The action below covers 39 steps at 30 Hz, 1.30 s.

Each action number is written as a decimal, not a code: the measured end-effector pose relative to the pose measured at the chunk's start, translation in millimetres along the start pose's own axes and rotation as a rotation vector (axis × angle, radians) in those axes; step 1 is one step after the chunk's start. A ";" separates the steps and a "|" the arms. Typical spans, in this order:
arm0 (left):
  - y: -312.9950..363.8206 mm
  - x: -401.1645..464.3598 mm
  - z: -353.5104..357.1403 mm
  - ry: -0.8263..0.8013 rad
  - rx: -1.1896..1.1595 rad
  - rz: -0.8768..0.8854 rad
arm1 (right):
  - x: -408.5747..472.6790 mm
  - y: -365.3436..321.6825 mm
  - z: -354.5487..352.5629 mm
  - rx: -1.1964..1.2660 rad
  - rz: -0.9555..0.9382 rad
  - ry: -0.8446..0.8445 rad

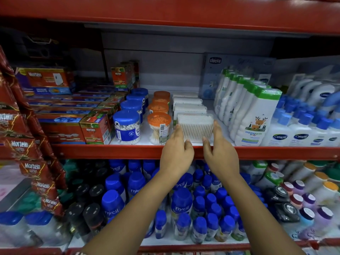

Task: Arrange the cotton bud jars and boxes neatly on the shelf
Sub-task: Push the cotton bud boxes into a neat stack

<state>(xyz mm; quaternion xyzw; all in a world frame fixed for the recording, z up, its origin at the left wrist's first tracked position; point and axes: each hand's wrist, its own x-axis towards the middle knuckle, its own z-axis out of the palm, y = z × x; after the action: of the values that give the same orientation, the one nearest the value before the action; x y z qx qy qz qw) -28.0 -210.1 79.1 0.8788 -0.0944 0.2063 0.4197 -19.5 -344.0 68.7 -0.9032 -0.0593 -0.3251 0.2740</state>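
A clear box of white cotton buds (196,126) stands at the front edge of the red shelf (110,150). My left hand (176,151) touches its left side and my right hand (219,153) its right side, fingers spread along the box. Behind it runs a row of similar white boxes (189,106). To the left stand a row of orange-lidded cotton bud jars (159,127) and a row of blue-lidded jars (126,126), each running front to back.
Red Mortein boxes (95,129) fill the shelf's left part, and red Mortein packets (20,144) hang at far left. White lotion bottles with green caps (257,118) and Cetaphil bottles (301,133) stand to the right. Blue-capped Nycil bottles (181,205) crowd the lower shelf.
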 end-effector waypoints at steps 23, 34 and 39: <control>-4.4 -0.3 0.5 0.037 -0.042 0.016 | -2.4 -5.6 2.3 0.094 0.005 -0.009; -3.6 -19.1 -9.7 0.231 0.039 0.116 | -13.0 -19.8 9.9 -0.019 -0.070 0.095; -33.6 -26.7 -35.6 0.452 0.221 0.267 | -13.9 -49.8 12.3 0.003 -0.216 0.022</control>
<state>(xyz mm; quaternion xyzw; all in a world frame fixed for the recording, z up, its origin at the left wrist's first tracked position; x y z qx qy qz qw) -50.6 -161.5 63.8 0.8309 -0.0904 0.4594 0.3007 -37.7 -294.5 74.9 -0.8876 -0.1536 -0.3625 0.2393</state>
